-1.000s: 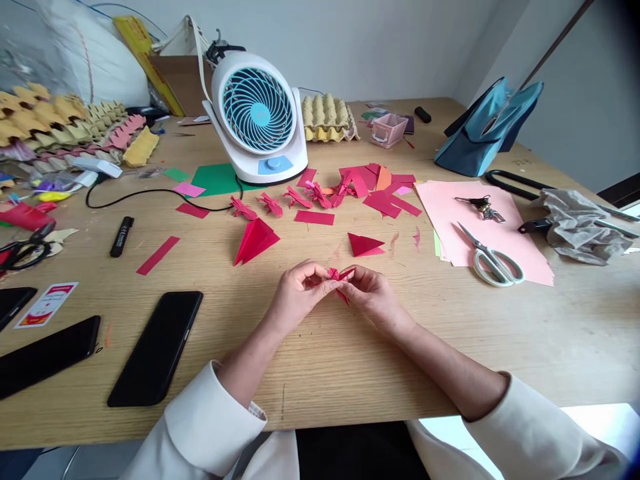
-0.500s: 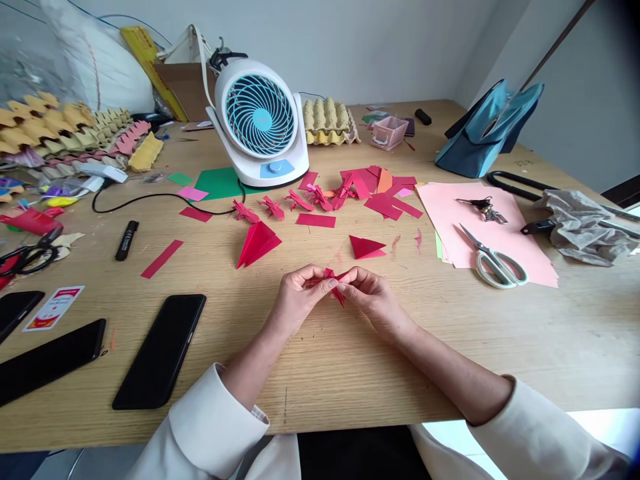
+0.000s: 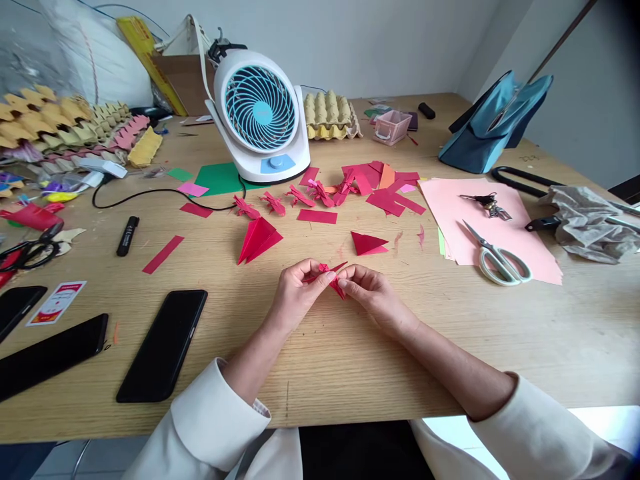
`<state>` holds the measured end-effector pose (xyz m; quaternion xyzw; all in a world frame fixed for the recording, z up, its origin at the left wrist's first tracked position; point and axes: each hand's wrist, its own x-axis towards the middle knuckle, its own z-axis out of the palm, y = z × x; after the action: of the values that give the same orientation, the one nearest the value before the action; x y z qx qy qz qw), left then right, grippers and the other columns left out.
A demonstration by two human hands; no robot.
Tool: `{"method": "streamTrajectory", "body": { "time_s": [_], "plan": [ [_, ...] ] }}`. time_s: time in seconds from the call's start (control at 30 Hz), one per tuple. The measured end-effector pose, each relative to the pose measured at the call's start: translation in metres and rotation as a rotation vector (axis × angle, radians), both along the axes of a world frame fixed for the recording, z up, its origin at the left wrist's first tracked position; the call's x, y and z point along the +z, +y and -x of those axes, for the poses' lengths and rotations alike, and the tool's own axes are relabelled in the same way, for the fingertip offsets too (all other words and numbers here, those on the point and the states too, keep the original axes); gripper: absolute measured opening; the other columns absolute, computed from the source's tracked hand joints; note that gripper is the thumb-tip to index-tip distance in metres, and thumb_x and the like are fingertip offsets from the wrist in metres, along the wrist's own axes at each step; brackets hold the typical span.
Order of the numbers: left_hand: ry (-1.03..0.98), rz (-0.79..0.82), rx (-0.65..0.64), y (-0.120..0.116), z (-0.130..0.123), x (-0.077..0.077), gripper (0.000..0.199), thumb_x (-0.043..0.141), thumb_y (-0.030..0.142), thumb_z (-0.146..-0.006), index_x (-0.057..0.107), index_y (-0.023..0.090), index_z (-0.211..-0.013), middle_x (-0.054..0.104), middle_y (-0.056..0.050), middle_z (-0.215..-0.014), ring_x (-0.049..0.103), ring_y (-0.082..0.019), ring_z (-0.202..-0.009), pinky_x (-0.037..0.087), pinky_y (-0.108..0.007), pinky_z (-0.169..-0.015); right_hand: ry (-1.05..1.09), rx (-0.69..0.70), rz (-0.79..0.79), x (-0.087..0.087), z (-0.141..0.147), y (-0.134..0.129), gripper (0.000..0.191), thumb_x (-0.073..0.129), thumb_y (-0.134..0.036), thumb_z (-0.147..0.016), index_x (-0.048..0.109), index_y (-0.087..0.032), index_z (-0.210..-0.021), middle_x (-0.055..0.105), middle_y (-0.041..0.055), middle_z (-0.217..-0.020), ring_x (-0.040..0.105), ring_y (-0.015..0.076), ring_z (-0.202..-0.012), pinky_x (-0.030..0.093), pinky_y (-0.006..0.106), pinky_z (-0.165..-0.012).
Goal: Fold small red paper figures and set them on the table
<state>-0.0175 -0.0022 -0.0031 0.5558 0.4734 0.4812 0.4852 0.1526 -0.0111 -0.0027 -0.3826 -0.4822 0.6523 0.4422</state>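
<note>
A small folded red paper figure (image 3: pixel 337 285) with pointed ends is held just above the table between my two hands. My left hand (image 3: pixel 295 293) pinches its left side between thumb and fingers. On the other side, the thumb and fingertips of my right hand (image 3: pixel 375 293) close on its edge, partly hiding it. Beyond my hands lie a larger folded red paper cone (image 3: pixel 259 240) and a flat folded red triangle (image 3: pixel 369 243). Behind these, several finished-looking red paper figures (image 3: pixel 273 204) sit in a row.
A white fan (image 3: pixel 263 117) stands behind the figures, by red paper pieces (image 3: pixel 390 201). To the right, scissors (image 3: pixel 503 262) and keys (image 3: pixel 490 205) lie on pink sheets (image 3: pixel 460 227). At left are a black phone (image 3: pixel 163 347), a marker (image 3: pixel 128 236) and egg cartons (image 3: pixel 55 127).
The red figure has turned a little in my fingers, and one of its points now shows above my right fingertips. Both hands stay in nearly the same place; the view has shifted slightly.
</note>
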Motion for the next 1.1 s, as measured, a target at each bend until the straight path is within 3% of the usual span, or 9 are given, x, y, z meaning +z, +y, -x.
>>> {"method": "streamTrajectory", "body": {
  "time_s": [0.33,0.53,0.7,0.77,0.87,0.97,1.1],
  "plan": [
    [-0.102,0.129,-0.084,0.001,-0.002,0.003,0.026,0.08,0.036,-0.074,0.067,0.014,-0.077,0.067,0.0,-0.077,0.059,-0.011,-0.072,0.047,-0.023,-0.071,-0.231,0.018,-0.085,-0.002,-0.003,0.001,0.036,0.066,-0.052,-0.085,0.056,-0.018,-0.077,0.054,-0.002,-0.069,0.044,0.0112,-0.062,0.035,0.027,-0.059],
    [-0.056,0.147,-0.088,0.0,-0.001,0.002,0.028,0.079,0.037,-0.075,0.062,0.015,-0.073,0.061,0.003,-0.068,0.056,-0.009,-0.065,0.046,-0.02,-0.062,-0.197,0.063,-0.096,-0.006,-0.004,0.002,0.034,0.064,-0.05,-0.088,0.058,-0.017,-0.081,0.057,-0.0007,-0.073,0.047,0.0113,-0.065,0.037,0.027,-0.061],
    [-0.113,0.226,-0.088,-0.003,-0.003,0.01,0.031,0.077,0.041,-0.076,0.062,0.015,-0.08,0.065,0.0,-0.074,0.063,-0.012,-0.068,0.052,-0.022,-0.058,-0.205,0.047,-0.177,-0.009,-0.004,0.001,0.028,0.058,-0.044,-0.093,0.056,-0.018,-0.084,0.055,-0.0013,-0.072,0.048,0.0107,-0.062,0.039,0.026,-0.06],
    [-0.147,0.248,-0.075,-0.003,-0.003,0.013,0.031,0.078,0.041,-0.074,0.061,0.015,-0.079,0.066,0.0,-0.074,0.064,-0.012,-0.068,0.052,-0.02,-0.056,-0.229,0.004,-0.29,-0.01,-0.004,0.0,0.019,0.056,-0.037,-0.096,0.056,-0.019,-0.09,0.057,-0.0006,-0.075,0.052,0.0115,-0.065,0.043,0.026,-0.061],
    [-0.201,0.294,-0.068,-0.003,-0.002,0.016,0.033,0.08,0.04,-0.071,0.061,0.015,-0.077,0.067,0.0,-0.071,0.063,-0.01,-0.064,0.051,-0.019,-0.054,-0.362,-0.092,-0.606,-0.011,-0.006,0.0,0.004,0.059,-0.022,-0.093,0.056,-0.021,-0.097,0.061,0.002,-0.085,0.058,0.0137,-0.075,0.05,0.028,-0.07],
    [-0.246,0.329,-0.07,-0.003,-0.003,0.017,0.034,0.082,0.041,-0.069,0.061,0.015,-0.076,0.066,0.001,-0.069,0.061,-0.008,-0.06,0.05,-0.018,-0.052,-0.495,-0.124,-0.895,-0.011,-0.009,0.0,0.013,0.058,-0.011,-0.091,0.057,-0.022,-0.099,0.06,0.0035,-0.089,0.059,0.0154,-0.08,0.051,0.03,-0.073],
    [-0.296,0.378,-0.092,-0.004,-0.005,0.018,0.037,0.084,0.042,-0.067,0.061,0.015,-0.076,0.065,0.002,-0.07,0.062,-0.008,-0.059,0.049,-0.017,-0.05,-0.629,-0.115,-1.081,-0.009,-0.014,0.002,0.016,0.056,-0.009,-0.093,0.059,-0.021,-0.104,0.06,0.006,-0.092,0.06,0.0177,-0.083,0.051,0.032,-0.073]
  ]
}}
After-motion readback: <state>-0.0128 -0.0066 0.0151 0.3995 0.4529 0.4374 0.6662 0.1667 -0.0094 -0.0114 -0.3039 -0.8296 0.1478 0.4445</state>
